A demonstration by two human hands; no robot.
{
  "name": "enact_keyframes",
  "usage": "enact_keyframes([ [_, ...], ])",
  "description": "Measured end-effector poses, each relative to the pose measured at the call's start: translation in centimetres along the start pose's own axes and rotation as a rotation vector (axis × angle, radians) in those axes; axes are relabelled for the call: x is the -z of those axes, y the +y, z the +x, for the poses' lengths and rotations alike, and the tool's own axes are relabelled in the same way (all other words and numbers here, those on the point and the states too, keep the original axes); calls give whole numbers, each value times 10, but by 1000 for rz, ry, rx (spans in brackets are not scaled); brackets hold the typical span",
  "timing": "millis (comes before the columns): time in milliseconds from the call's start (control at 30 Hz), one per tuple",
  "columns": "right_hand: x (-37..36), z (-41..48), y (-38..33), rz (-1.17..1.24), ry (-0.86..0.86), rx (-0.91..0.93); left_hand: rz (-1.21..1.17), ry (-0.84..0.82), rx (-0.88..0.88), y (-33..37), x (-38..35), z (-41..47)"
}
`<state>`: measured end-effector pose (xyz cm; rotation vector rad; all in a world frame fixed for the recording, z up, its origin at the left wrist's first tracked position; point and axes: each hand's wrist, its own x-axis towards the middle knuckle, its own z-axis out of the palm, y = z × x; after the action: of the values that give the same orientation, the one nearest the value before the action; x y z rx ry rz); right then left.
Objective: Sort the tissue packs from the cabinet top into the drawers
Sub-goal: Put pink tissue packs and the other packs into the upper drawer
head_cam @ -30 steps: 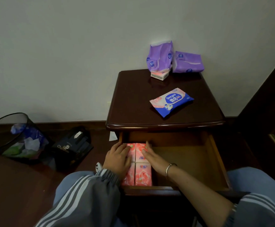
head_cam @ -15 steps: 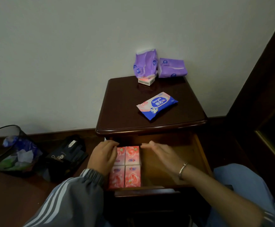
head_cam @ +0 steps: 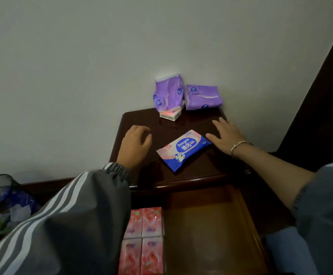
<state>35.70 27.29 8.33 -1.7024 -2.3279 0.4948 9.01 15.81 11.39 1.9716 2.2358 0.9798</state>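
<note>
fingers [head_cam: 219, 124] of both hands loose, empty, beside one blue pack [head_cam: 183, 150]; two purple packs [head_cam: 168, 96], four pink packs [head_cam: 143, 241] in drawer [head_cam: 211, 225]

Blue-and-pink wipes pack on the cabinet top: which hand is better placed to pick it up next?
Probably the right hand: its thumb is at the blue-and-pink wipes pack's corner, open. The left hand is curled, farther off.

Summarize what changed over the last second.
Both hands left the pink packs in the drawer and rose to the cabinet top: left hand and right hand now flank the blue pack, empty. Blue pack, purple packs and pink packs unmoved.
</note>
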Motion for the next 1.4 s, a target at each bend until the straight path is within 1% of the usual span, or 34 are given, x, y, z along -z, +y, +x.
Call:
enact_keyframes([
  [67,-21,10,-2,-58,-69,-26,-17,9,57,-5,-10,27],
  [100,-32,11,-1,-93,-59,-32,-23,7,89,-9,-16,40],
  [167,-46,11,1,-141,15,-36,-44,4,151,-19,-30,66],
  [233,-50,12,4,-137,47,-33,-101,-2,229,-27,-45,93],
  [300,-48,14,5,-123,63,-30,-203,9,347,-31,-61,120],
  [433,-46,11,4,-115,78,-30,-478,58,620,-35,-91,164],
  [500,-46,11,3,-113,80,-35,-605,97,707,-36,-104,179],
  [600,-47,10,4,-109,99,-37,-807,208,806,-39,-117,193],
  [667,-47,9,3,-111,115,-37,-898,225,840,-39,-120,197],
  [800,-45,8,1,-113,112,-38,-1025,257,819,-41,-103,192],
  [933,-44,7,-2,-103,109,-47,-1052,365,768,-65,-57,172],
  [1000,-44,7,-3,-98,109,-53,-1047,391,793,-84,-34,155],
  [1067,-43,7,-3,-95,109,-57,-956,323,835,-101,-20,135],
  [1133,-42,7,-4,-91,107,-62,-786,181,849,-108,-12,118],
  [1167,-42,7,-4,-92,106,-64,-621,119,824,-106,-10,112],
  [1200,-42,7,-4,-93,105,-67,-367,84,772,-103,-11,110],
  [1233,-42,7,-3,-93,106,-69,-99,90,682,-98,-12,111],
  [1267,-43,8,-3,-95,109,-70,78,118,518,-88,-13,114],
  [1300,-43,8,-3,-96,112,-70,142,109,329,-74,-16,119],
  [1333,-43,8,-2,-95,116,-70,150,42,151,-60,-20,125],
  [1367,-42,9,-2,-90,119,-71,160,-63,6,-46,-28,133],
  [1400,-42,9,-1,-86,122,-71,194,-177,-97,-35,-39,141],
])
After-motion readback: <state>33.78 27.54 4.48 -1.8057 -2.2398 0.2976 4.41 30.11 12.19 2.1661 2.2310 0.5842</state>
